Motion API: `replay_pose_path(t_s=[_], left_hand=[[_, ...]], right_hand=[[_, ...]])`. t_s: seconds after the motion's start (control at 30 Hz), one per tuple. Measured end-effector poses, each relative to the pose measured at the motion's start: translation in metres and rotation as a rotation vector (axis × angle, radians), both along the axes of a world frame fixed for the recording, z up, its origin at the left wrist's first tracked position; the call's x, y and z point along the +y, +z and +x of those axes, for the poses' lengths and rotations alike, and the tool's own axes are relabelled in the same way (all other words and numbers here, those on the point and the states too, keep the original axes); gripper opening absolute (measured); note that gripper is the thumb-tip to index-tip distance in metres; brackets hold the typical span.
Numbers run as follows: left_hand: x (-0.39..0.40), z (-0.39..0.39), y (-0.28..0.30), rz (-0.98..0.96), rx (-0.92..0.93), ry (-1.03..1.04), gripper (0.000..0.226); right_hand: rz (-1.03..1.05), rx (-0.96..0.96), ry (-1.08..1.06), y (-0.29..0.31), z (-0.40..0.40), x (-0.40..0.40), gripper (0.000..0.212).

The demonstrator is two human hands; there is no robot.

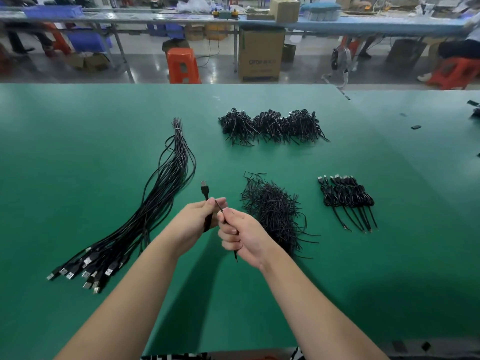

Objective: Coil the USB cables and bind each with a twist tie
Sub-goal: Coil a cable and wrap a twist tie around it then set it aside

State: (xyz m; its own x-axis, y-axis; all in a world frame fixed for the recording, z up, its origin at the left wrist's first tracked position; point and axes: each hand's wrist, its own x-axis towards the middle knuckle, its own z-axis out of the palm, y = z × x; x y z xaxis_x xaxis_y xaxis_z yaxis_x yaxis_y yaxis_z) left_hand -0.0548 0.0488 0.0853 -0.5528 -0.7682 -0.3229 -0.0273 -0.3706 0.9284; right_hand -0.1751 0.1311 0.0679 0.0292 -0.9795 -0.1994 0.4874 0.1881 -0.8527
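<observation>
Head view. The left hand (pixel 200 216) is raised above the green tabletop (pixel 78 131), its grip closed around a coiled black USB cable (pixel 207 219). The cable's silver-tipped USB plug (pixel 204 187) projects upward past the fingers. The right hand (pixel 241 236) sits just beside the left, fingers curled, its grip pinching a thin dark twist tie (pixel 219 206) between thumb and forefinger. The tie runs up toward the coil, and a thin dark end also protrudes below the palm. Both forearms extend forward from the lower frame edge, wrists roughly level, knuckles nearly touching.

Handling assessment: the cable appears light, thin and flexible, with enough spring to uncoil if released. Hold it across the middle of the coil, where all loops are trapped together. The twist tie appears fine and easily bent. Hold it near its end and wrap it around the coil's waist.

On the tabletop to the left lies a long bundle of uncoiled black cables (pixel 155 203), plugs nearest the person. A loose heap of black twist ties (pixel 275 211) lies just right of the hands. Farther right, a row of coiled, bound cables (pixel 345 196) lies with tails pointing toward the person. Three larger dark piles (pixel 270 126) lie at the far centre.
</observation>
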Motion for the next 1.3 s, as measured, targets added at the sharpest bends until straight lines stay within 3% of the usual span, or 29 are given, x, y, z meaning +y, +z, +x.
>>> replay_pose_path(t_s=[0.13, 0.27, 0.33, 0.5, 0.6, 0.67, 0.73, 0.9, 1.03, 1.3], left_hand=[[0.007, -0.014, -0.005, 0.181, 0.236, 0.172, 0.039], [0.014, -0.027, -0.012, 0.21, 0.147, 0.292, 0.038], [0.013, -0.028, -0.014, 0.215, 0.13, 0.339, 0.035], [0.008, -0.022, -0.006, 0.166, 0.181, 0.321, 0.033], [0.007, -0.017, -0.003, 0.127, 0.17, 0.274, 0.031], [0.008, -0.013, -0.003, 0.124, 0.168, 0.206, 0.029], [0.008, -0.009, -0.003, 0.123, 0.186, 0.118, 0.027], [0.006, -0.002, 0.0, 0.138, 0.241, 0.055, 0.025], [0.008, 0.0, -0.003, 0.192, 0.263, -0.007, 0.028], [0.0, 0.019, -0.002, 0.093, 0.087, -0.308, 0.033]], right_hand=[[0.082, 0.27, -0.047, -0.01, 0.004, 0.004, 0.032], [0.111, 0.962, -0.08, -0.017, 0.015, 0.002, 0.034], [0.123, 1.075, -0.073, -0.019, 0.019, 0.001, 0.033], [0.125, 1.025, -0.08, -0.028, 0.02, 0.0, 0.034], [0.089, 0.679, -0.06, -0.029, 0.021, 0.001, 0.013], [0.013, 0.4, -0.05, -0.026, 0.02, 0.002, 0.023], [-0.044, 0.283, -0.051, -0.023, 0.017, 0.002, 0.028], [-0.048, 0.261, -0.089, -0.028, 0.016, 0.003, 0.018], [0.026, 0.343, -0.194, -0.033, 0.02, -0.002, 0.026], [0.041, 0.344, -0.204, -0.042, 0.024, -0.001, 0.031]])
